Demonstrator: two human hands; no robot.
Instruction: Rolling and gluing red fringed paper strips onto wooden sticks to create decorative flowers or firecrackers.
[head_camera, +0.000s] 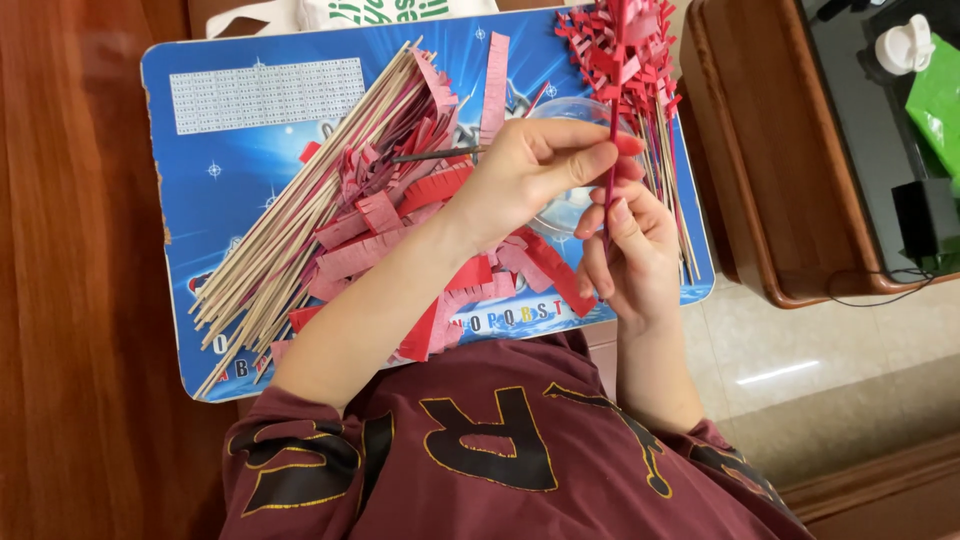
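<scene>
Red-wrapped stick (611, 160) stands nearly upright over the right end of the blue lap board (230, 160), its top bristling with red fringed paper (622, 45). The left hand (520, 175) pinches the shaft between thumb and forefinger, and the right hand (630, 250), just below it, closes its fingers round the lower part. It looks very light, thin and easily snapped, the fringe soft and quick to crumple, so the bare shaft seems the place to grip. Bamboo skewers (290, 230) and loose fringed strips (400, 215) lie across the board's middle.
</scene>
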